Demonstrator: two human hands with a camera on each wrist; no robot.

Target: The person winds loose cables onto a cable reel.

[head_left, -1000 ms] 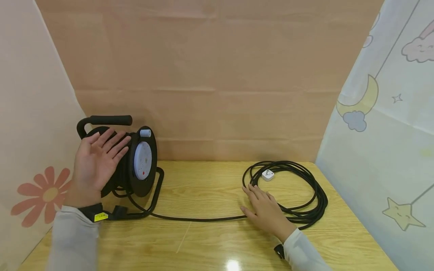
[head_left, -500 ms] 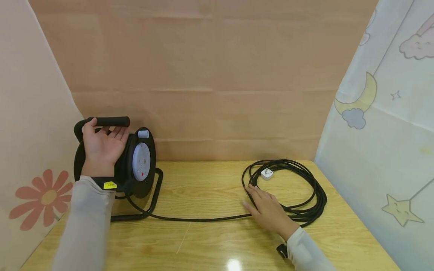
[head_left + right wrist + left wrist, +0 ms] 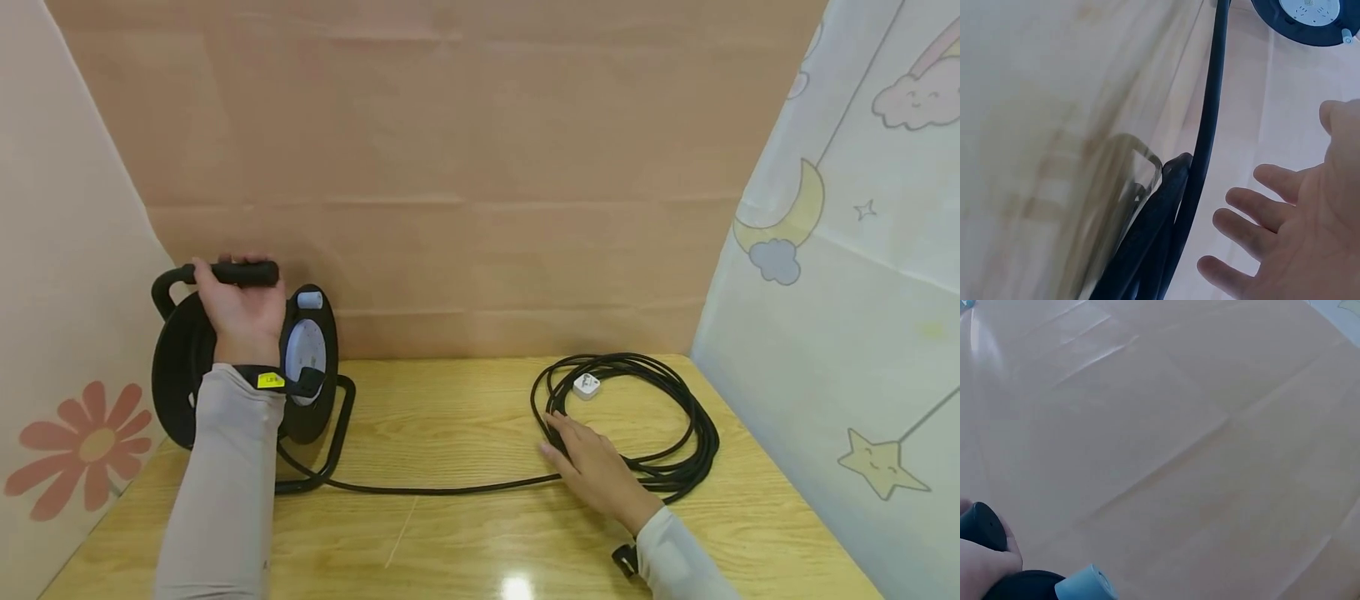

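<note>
- Left hand curls round the handle of the reel, which stands at the bench's far left edge.
- Right hand, fingers straight and relaxed, rests on the coiled cable near the far right corner.
- A white plug lies inside the coil.

Things counted on the table
One cable reel, one long black cable, one white plug and two hands are seen.
</note>
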